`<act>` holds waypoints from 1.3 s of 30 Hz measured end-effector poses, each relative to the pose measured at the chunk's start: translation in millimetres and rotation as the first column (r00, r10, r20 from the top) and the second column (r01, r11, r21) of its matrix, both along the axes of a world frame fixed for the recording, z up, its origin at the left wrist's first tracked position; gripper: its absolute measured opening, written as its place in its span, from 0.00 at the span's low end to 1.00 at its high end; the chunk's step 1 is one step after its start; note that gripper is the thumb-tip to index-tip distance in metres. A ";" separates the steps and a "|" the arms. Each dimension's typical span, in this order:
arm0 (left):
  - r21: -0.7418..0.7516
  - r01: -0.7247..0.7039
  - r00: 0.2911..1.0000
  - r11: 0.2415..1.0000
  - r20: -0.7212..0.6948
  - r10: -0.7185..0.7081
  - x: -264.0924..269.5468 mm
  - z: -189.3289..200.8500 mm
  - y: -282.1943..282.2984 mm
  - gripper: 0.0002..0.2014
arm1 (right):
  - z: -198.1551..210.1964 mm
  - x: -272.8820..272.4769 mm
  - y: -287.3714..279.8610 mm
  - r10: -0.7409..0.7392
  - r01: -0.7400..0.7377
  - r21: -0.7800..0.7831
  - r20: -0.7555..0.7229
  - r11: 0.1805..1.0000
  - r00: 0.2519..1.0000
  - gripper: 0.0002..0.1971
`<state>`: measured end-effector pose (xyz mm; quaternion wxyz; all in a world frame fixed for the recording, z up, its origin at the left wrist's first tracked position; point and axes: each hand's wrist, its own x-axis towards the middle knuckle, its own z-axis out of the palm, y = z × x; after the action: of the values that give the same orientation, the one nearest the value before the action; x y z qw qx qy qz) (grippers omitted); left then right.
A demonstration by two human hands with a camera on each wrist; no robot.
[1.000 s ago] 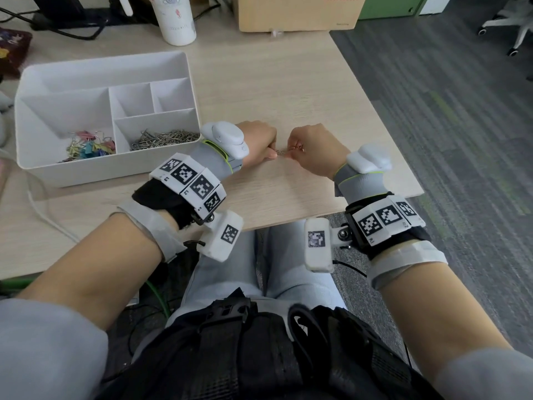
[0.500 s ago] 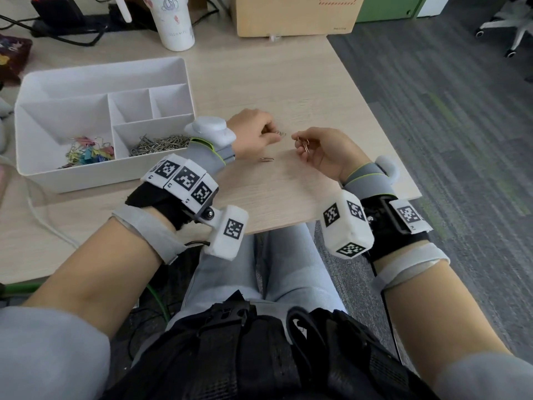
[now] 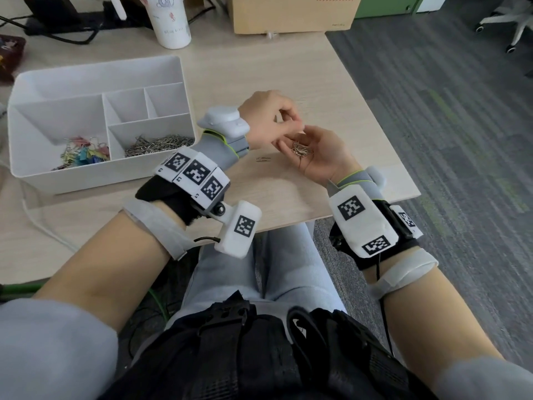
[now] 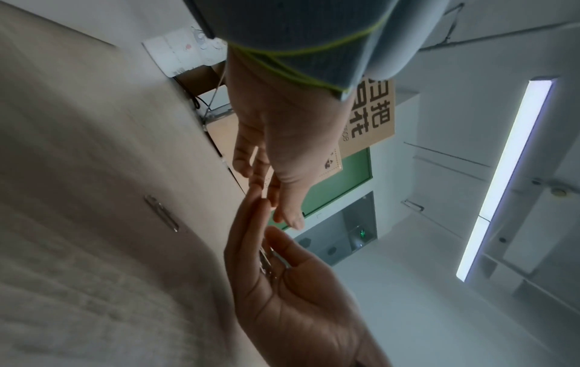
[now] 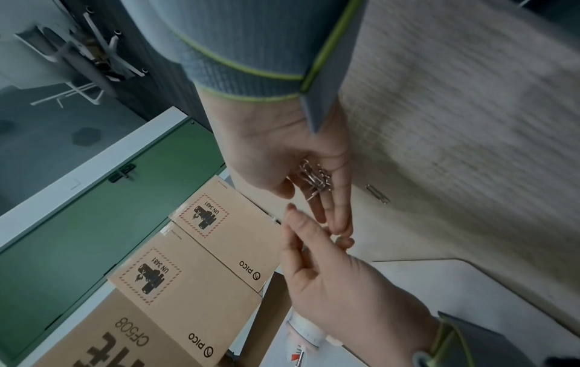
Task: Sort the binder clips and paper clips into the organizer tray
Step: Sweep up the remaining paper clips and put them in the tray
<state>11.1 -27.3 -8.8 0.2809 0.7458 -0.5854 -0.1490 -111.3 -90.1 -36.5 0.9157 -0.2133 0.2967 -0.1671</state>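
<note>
My right hand (image 3: 315,157) lies palm up just above the desk with a small bunch of silver paper clips (image 3: 301,150) in its palm (image 5: 315,177), fingers nearly straight. My left hand (image 3: 277,122) hovers right beside it, its loosely bent fingertips meeting the right fingertips (image 4: 260,196); I see nothing pinched in it. One loose paper clip (image 3: 263,159) lies on the desk below the hands (image 4: 161,213). The white organizer tray (image 3: 98,67) stands to the left, with coloured binder clips (image 3: 83,154) in its front left compartment and a pile of paper clips (image 3: 158,144) in the front middle one.
A white cup (image 3: 171,24) and a cardboard box (image 3: 291,13) stand at the back of the desk, with dark cables at the back left. The desk's right edge (image 3: 375,116) runs close to my right hand; beyond it are carpet and an office chair (image 3: 507,21).
Both hands lifted off the desk. The right hand turned palm up, showing its clips. The left hand carried a clip over to it and now meets its fingertips.
</note>
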 end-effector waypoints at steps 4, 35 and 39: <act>0.057 -0.138 0.990 0.989 0.047 0.135 17.2 -9.0 12.0 0.09 | -3.1 -0.7 -2.6 -0.065 0.065 0.045 -0.003 0.997 0.998 0.21; -0.077 -0.092 0.983 0.993 -0.167 0.078 36.5 21.4 48.3 0.08 | 27.8 40.4 31.1 0.029 -0.037 0.080 0.097 0.996 0.995 0.22; -0.176 -0.347 0.911 0.921 -0.298 0.286 74.3 13.1 79.5 0.12 | 41.8 62.6 49.8 0.056 -0.068 0.109 0.115 0.992 0.992 0.19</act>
<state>85.3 52.2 4.3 0.4599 0.7678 -0.4258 -0.1329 -48.7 -40.3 5.3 0.9462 -0.1609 0.2470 -0.1333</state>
